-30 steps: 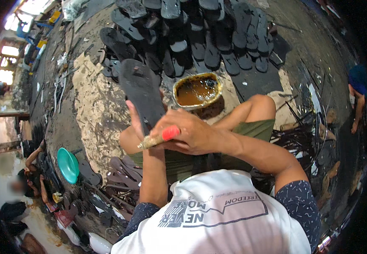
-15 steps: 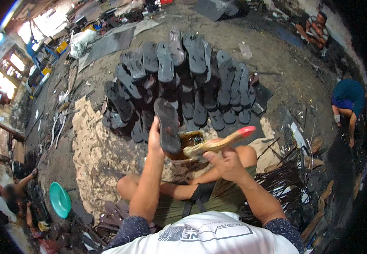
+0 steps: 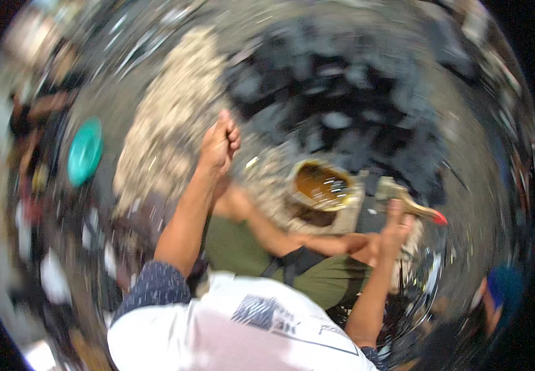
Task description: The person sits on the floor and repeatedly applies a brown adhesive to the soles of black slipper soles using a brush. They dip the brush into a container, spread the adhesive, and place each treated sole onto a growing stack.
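Observation:
My left hand (image 3: 220, 143) is raised over the stained pale sheet, its fingers curled into a fist. I see no sandal in it. On the right, my right hand (image 3: 396, 229) grips a paintbrush (image 3: 419, 209) by its wooden handle, with the red end pointing right. The bristles lie toward the dark pile and look blurred. Between my hands stands a tub (image 3: 308, 201) with brown glue-like liquid in it. The brush is to the right of the tub, apart from it. Beyond both hands lie several dark sandals (image 3: 341, 93), heavily smeared by motion.
A pale stained sheet (image 3: 165, 117) covers the floor at the left. Farther left is a green basin (image 3: 86, 151), with a person beyond it. Another person in teal (image 3: 506, 290) is at the right edge. My crossed legs lie close below the tub.
The view has swung, and the scene is blurred. The sandal has left my left hand, which is now a fist. My right hand has carried the brush away from the tub to the right.

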A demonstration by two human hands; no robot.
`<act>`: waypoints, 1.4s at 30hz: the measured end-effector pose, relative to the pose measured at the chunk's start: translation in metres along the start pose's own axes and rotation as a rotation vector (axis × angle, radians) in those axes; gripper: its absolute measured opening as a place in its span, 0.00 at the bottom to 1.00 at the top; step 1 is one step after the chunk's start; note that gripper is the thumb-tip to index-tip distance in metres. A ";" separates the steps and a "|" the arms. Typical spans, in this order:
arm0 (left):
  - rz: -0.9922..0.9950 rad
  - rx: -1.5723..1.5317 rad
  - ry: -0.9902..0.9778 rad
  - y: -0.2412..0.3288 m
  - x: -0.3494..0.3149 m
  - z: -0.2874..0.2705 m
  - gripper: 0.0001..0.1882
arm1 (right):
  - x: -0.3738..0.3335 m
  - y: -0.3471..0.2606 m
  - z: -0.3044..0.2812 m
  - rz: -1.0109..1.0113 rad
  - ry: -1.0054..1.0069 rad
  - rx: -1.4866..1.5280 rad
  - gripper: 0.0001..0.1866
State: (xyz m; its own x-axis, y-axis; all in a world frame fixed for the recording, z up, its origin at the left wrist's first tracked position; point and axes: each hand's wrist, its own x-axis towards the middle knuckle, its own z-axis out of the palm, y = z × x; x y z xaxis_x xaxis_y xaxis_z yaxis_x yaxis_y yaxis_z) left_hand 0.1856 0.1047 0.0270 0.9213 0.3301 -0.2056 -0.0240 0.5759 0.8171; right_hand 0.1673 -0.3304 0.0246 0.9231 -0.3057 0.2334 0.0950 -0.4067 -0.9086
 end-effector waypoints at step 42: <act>0.353 1.372 0.094 0.017 -0.179 -0.063 0.20 | 0.045 0.001 -0.005 -0.123 -0.290 -0.206 0.20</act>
State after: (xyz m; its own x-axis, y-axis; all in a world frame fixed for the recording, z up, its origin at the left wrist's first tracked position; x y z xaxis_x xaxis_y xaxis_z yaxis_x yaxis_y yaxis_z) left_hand -0.0036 0.1023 0.0436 0.9159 0.3811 0.1260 0.1963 -0.6991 0.6876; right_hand 0.2074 -0.3488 0.0360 0.9793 0.0011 0.2022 0.1626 -0.5986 -0.7843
